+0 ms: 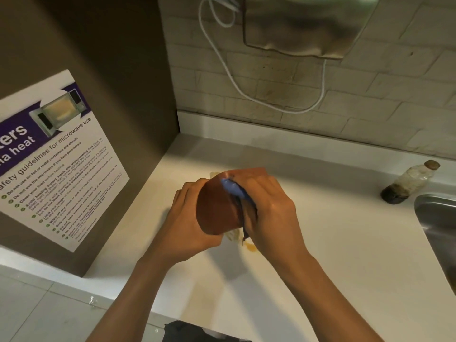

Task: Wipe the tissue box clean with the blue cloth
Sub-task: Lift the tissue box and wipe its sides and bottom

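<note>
Now left hand [187,218] grips brown tissue box [219,208], fingers curled round its far side, box held above counter [333,243] middle. Right hand [271,211] pinches blue cloth [234,191] against box's right face. Sink [436,218] at right edge.

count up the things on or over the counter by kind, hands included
hands: 2, left hand and right hand
tissue box: 1
blue cloth: 1
plastic bottle: 1
total: 5
</note>
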Demonstrator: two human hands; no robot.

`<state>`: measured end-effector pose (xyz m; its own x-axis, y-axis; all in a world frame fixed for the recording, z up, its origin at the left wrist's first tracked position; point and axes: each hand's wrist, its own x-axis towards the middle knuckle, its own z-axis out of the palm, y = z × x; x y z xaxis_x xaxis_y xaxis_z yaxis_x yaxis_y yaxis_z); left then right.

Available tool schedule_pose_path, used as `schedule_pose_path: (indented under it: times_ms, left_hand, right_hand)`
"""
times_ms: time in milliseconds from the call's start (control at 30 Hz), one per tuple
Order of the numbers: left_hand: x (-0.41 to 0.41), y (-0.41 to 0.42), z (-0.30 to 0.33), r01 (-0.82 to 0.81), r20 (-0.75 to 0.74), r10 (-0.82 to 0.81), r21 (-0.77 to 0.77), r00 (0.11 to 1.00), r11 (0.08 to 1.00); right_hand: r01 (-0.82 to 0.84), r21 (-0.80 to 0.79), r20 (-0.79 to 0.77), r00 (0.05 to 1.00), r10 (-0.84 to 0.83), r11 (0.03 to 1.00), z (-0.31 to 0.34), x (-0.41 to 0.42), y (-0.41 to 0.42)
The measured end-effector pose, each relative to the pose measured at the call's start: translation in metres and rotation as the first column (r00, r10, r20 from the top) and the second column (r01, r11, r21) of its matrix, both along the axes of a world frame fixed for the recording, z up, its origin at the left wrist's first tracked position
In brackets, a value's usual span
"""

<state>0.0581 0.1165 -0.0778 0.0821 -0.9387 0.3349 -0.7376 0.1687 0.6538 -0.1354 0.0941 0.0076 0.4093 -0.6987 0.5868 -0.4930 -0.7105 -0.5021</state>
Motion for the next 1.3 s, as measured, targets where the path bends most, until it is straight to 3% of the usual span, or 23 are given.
schedule_pose_path:
  times_ms: [233,400,533,700,933,1167,1300]
  left_hand:
    - [0.011,-0.001,0.008,0.008,-0.02,-0.007,0.022,1.0,1.0]
    - [0.001,0.01,-0.001,0.042,-0.052,-0.041,0.01,0.998,0.999]
    - [-0.001,0.007,-0.002,0.033,-0.099,-0.03,0.026,0.995,0.999]
    - [0.011,0.011,0.0,0.027,-0.178,-0.038,-0.06,0.983,0.998]
    - [0.014,0.021,0.001,0.04,-0.204,-0.053,-0.069,0.977,0.997]
    - [0.014,0.016,-0.001,0.059,-0.241,-0.079,-0.089,0.967,0.994]
    - [0.015,0.016,-0.003,0.065,-0.253,-0.087,-0.095,0.964,0.993]
  right_hand:
    - [-0.036,-0.118,-0.098,0.995,0.024,0.992,-0.013,0.005,0.009]
    - [-0.017,-0.02,-0.003,1.0,0.017,1.0,-0.003,-0.002,-0.002]
    - [0.019,-0.076,-0.003,1.0,-0.019,0.997,0.011,0.017,-0.002]
    - [-0.146,-0.144,-0.038,0.989,0.142,0.979,0.001,0.003,0.003]
    - [0.07,-0.008,0.013,0.998,-0.069,0.998,0.009,-0.03,-0.029]
    - [-0.024,-0.177,-0.072,0.997,0.011,0.984,0.013,0.005,0.002]
    - [-0.029,-0.131,-0.077,0.997,0.019,0.991,-0.003,-0.011,0.009]
